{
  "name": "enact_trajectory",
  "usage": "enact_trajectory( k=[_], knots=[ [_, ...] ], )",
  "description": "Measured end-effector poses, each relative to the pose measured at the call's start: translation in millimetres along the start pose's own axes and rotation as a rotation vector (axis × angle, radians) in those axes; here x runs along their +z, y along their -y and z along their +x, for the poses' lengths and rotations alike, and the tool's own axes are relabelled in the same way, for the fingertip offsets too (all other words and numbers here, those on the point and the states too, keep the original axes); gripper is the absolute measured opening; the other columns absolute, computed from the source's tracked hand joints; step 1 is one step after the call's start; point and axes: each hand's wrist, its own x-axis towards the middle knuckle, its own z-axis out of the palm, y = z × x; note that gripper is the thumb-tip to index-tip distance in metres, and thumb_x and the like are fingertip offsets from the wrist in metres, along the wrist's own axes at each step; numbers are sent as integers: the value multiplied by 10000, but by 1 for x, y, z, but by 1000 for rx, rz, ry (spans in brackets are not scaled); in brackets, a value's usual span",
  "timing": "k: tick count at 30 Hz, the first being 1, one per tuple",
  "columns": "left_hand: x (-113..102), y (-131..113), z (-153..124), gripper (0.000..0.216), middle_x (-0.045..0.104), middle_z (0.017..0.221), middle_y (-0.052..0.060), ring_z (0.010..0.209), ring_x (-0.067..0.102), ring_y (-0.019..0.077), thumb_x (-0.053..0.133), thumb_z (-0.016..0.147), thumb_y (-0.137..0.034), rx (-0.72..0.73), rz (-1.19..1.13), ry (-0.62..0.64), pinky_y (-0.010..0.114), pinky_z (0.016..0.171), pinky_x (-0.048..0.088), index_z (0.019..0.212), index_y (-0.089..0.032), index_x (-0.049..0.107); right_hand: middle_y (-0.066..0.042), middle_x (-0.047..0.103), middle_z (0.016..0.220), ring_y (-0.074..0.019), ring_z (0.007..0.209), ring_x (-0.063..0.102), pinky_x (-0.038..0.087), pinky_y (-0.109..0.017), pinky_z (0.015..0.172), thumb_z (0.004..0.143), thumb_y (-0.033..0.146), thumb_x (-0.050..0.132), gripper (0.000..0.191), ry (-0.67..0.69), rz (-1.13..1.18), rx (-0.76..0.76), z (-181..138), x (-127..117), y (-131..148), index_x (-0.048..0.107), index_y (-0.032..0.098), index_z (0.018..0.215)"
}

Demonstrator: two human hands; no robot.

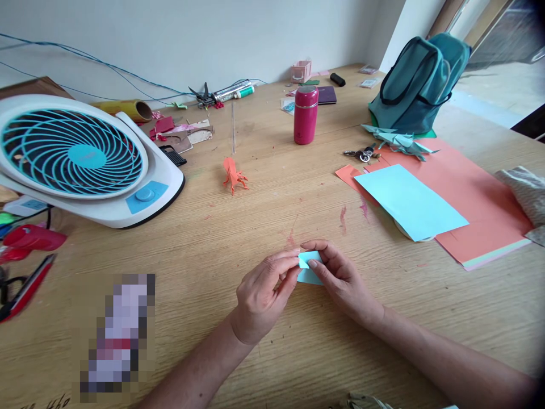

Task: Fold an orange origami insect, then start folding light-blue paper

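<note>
A small piece of light blue folded paper (311,276) is held between both hands above the wooden table, near the middle of the head view. My left hand (266,289) pinches its left edge between thumb and fingertips. From the other side, my right hand (340,278) grips it, thumb pressed flat on the front and fingers behind. A crease runs across the paper, and its upper part is folded over. Parts of its edges are hidden by my fingers.
An orange folded paper figure (233,175) stands beyond my hands. Light blue sheets (411,200) lie on orange paper (481,199) at right, near keys (361,154) and a teal backpack (417,85). A fan (89,156) occupies the left; a pink flask (305,116) stands behind.
</note>
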Motion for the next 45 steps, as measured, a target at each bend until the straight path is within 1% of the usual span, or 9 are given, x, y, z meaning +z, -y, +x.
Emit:
enact_trajectory(
  k=[9,16,18,21,23,28,37,40,45],
  knots=[
    [-2,2,1,231,766,1095,73,969,740,128,689,868,-10,-3,-31,3,204,879,583,1026,-170,638,-9,620,984,-149,881,585,505,-256,782,970,435,628,254,4,-8,-4,-1,1,2,614,288,1176],
    [-6,2,7,201,724,1098,82,998,715,146,682,869,-15,46,-74,44,228,870,584,972,-178,624,-25,634,1032,-172,957,601,503,-291,855,988,425,600,244,28,-52,-37,-1,1,1,600,279,1184],
    [-8,3,10,184,704,1098,72,964,706,140,671,881,-34,43,-77,80,222,818,588,965,-190,621,-34,633,1033,-185,966,603,503,-309,854,995,426,584,248,33,-85,-39,-1,0,1,590,275,1193],
    [-11,5,14,142,665,1074,51,755,655,84,657,902,-75,-2,-113,162,177,635,557,952,-202,616,-46,636,1074,-200,991,604,501,-333,873,1012,410,549,241,54,-146,-52,-3,0,2,576,279,1212],
    [-14,7,17,118,641,1062,43,659,599,58,655,909,-96,-26,-117,210,166,574,528,942,-203,620,-53,637,1088,-207,1000,604,500,-343,879,1020,393,531,229,64,-195,-68,-4,0,4,574,277,1212],
    [-17,12,21,103,642,1050,40,761,643,94,640,925,-115,-26,-47,235,207,700,563,958,-213,649,-49,631,1050,-197,919,595,495,-335,816,1027,365,512,219,61,-266,-78,-5,0,4,572,275,1217],
    [-25,17,27,150,630,1199,73,812,655,110,580,929,-64,-45,-113,359,261,791,572,907,-198,645,-24,596,977,-164,805,546,460,-279,684,988,419,586,276,28,-113,-2,0,-1,1,574,267,1219],
    [-23,20,25,98,620,1268,95,835,653,130,640,907,-102,-36,-128,380,284,788,573,920,-194,668,-36,609,992,-178,828,558,458,-292,702,990,446,573,296,29,-161,-7,-1,-1,3,572,258,1218],
    [-15,18,20,80,650,1240,111,788,660,140,656,911,-167,-55,-116,364,298,750,578,832,-176,647,-40,619,983,-183,844,566,466,-302,726,1002,456,548,294,58,-181,-5,-2,-1,5,564,257,1218]
  ],
)
